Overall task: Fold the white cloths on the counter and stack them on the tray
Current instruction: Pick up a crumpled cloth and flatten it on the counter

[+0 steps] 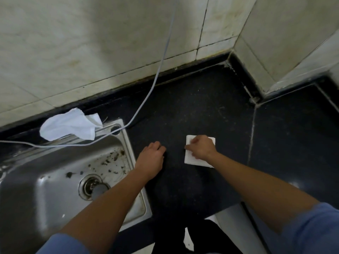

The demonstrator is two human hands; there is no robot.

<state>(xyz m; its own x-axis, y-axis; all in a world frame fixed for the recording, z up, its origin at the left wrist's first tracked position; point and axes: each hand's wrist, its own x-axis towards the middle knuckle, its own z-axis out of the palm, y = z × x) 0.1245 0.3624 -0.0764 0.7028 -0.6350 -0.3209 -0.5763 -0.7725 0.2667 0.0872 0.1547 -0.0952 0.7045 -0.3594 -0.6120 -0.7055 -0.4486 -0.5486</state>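
Note:
A small folded white cloth (pixel 190 158) lies flat on the black counter (pixel 201 107). My right hand (pixel 200 147) rests on top of it, fingers curled down and pressing it. My left hand (pixel 151 158) lies palm down on the bare counter to the left of the cloth, beside the sink's right rim, holding nothing. A second white cloth (pixel 69 126), crumpled and unfolded, lies at the back left, draped over the sink's rear rim. No tray is in view.
A dirty steel sink (pixel 55 180) with a drain fills the left. A grey cable (pixel 150 88) hangs down the tiled wall and runs across the sink's rear rim. The counter turns a corner at the right, with a seam there.

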